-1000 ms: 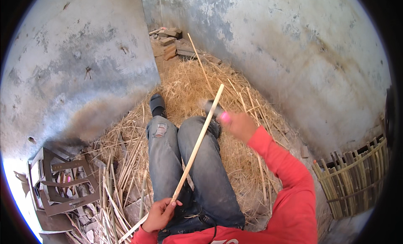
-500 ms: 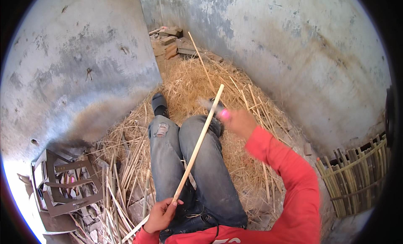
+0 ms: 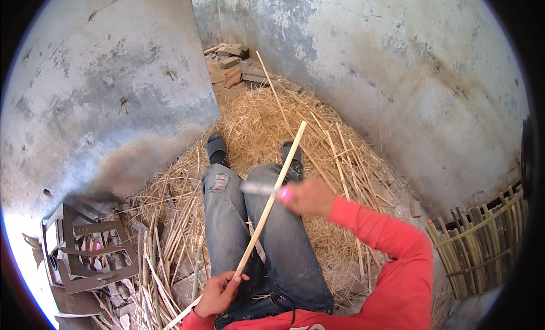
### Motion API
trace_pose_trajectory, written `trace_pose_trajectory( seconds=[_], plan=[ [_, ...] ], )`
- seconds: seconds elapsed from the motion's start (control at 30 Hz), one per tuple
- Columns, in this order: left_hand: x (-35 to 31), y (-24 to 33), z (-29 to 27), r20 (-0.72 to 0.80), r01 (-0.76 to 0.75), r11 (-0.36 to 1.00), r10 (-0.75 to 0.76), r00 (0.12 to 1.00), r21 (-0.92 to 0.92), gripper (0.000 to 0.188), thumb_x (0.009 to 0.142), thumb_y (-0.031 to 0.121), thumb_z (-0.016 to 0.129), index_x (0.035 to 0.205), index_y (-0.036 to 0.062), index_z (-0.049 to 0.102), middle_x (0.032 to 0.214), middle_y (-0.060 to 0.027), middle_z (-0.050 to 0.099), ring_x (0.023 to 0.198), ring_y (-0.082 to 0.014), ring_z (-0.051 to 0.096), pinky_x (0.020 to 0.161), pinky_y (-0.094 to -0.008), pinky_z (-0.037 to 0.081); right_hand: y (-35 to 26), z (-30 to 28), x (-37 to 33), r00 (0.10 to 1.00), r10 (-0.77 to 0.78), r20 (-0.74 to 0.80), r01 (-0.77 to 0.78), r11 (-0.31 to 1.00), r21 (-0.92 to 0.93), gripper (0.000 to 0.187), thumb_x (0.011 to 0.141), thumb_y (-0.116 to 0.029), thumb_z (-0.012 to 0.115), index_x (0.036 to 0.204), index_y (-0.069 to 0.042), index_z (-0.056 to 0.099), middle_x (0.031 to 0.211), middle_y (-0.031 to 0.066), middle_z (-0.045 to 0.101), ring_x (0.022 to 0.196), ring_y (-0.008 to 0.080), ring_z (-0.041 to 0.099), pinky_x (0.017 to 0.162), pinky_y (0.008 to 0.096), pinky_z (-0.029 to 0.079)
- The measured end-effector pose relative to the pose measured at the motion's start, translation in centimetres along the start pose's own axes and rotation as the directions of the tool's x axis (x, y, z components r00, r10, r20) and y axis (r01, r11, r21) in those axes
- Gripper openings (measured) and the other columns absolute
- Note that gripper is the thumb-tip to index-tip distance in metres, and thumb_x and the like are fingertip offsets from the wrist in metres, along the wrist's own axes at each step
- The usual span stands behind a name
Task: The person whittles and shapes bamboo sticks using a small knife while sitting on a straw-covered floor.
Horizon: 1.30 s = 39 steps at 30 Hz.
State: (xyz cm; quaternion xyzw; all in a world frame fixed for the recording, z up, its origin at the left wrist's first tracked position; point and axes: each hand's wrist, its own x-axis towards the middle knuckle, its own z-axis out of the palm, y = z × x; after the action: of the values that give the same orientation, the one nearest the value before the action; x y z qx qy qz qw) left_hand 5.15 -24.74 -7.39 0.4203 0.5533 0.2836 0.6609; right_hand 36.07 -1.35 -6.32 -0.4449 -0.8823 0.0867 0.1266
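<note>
A long pale strip of split bamboo point(image 3: 263, 221) lies at a slant over my jeans point(image 3: 226, 216), its far end raised past my right knee. My left hand point(image 3: 220, 293) grips it near my lap, thumb on top, and its tail runs out behind toward the lower left. My right hand point(image 3: 309, 197) is closed around the pink handle of a knife point(image 3: 258, 187). Motion smears the blade, which crosses the strip around its middle and points left. Whether the edge touches the wood cannot be made out.
Pale shavings point(image 3: 255, 114) heap around my feet. More bamboo strips point(image 3: 162, 262) lie at left beside a brown metal frame point(image 3: 96, 250). A slatted bamboo basket point(image 3: 482, 239) stands at right. Bricks point(image 3: 233, 60) lie in the far corner between worn walls point(image 3: 386, 74).
My right hand with the knife has come nearer along the strip, from close to its far end to about its middle. My left hand keeps its hold.
</note>
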Motion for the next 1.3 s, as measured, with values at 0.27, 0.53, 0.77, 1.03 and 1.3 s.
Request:
trace_pose_trajectory(
  seconds=[0.27, 0.53, 0.77, 1.03, 1.3],
  plan=[
    [-0.1, 1.1, -0.5, 0.091, 0.083, 0.991, -0.074, 0.993, -0.104, 0.028, 0.111, 0.021, 0.051, 0.118, -0.0008, 0.067, 0.061, 0.0075, 0.04, 0.051, -0.0032, 0.036, 0.048, -0.0235, 0.026, 7.3, -4.7, 2.0, 0.918, 0.386, -0.091, -0.381, 0.922, 0.069, 0.053, 0.106, -0.054, 0.044, 0.099, -0.01, 0.071, 0.063, 0.0156, 0.063, 0.064, 0.0363, 0.069, 0.061, 0.0511, 0.055],
    [-0.8, 0.4, -0.6, 0.145, 0.171, 0.943, -0.133, 0.98, -0.286, 0.029, 0.111, 0.022, 0.051, 0.12, -0.0017, 0.066, 0.063, 0.0083, 0.034, 0.052, -0.0041, 0.03, 0.049, -0.024, 0.022, 9.5, -4.2, 2.0, 0.81, 0.571, -0.131, -0.499, 0.79, 0.356, 0.053, 0.106, -0.051, 0.048, 0.094, -0.005, 0.071, 0.069, 0.0186, 0.067, 0.066, 0.0365, 0.067, 0.064, 0.0492, 0.053],
    [-0.9, -0.1, -0.9, 0.177, 0.209, 0.942, -0.166, 0.97, -0.264, 0.031, 0.111, 0.023, 0.05, 0.122, -0.002, 0.065, 0.064, 0.0079, 0.034, 0.053, -0.0045, 0.03, 0.049, -0.0244, 0.022, 2.8, -4.4, 1.3, 0.974, 0.155, -0.164, -0.126, 0.976, 0.178, 0.054, 0.104, -0.056, 0.05, 0.093, -0.008, 0.073, 0.064, 0.0186, 0.064, 0.057, 0.0396, 0.062, 0.059, 0.0516, 0.05],
    [-1.3, -0.4, -1.2, 0.167, 0.192, 0.937, -0.148, 0.975, -0.291, 0.031, 0.111, 0.023, 0.051, 0.122, -0.0017, 0.066, 0.064, 0.0075, 0.035, 0.053, -0.0046, 0.03, 0.05, -0.0239, 0.023, 7.4, -4.0, 3.3, 0.887, 0.423, -0.187, -0.413, 0.906, 0.091, 0.062, 0.106, -0.056, 0.039, 0.094, -0.006, 0.074, 0.076, 0.0236, 0.068, 0.072, 0.0447, 0.067, 0.068, 0.0541, 0.053],
    [-1.9, -1.9, -1.9, 0.163, 0.207, 0.949, -0.171, 0.972, -0.238, 0.033, 0.111, 0.026, 0.051, 0.123, -0.0016, 0.066, 0.063, 0.0066, 0.036, 0.053, -0.0052, 0.031, 0.05, -0.0239, 0.023, 8.9, -5.5, 2.8, 0.855, 0.422, -0.302, -0.356, 0.901, 0.25, 0.052, 0.106, -0.047, 0.05, 0.086, -0.004, 0.071, 0.069, 0.0213, 0.063, 0.067, 0.0402, 0.064, 0.062, 0.0502, 0.048]
  ],
)
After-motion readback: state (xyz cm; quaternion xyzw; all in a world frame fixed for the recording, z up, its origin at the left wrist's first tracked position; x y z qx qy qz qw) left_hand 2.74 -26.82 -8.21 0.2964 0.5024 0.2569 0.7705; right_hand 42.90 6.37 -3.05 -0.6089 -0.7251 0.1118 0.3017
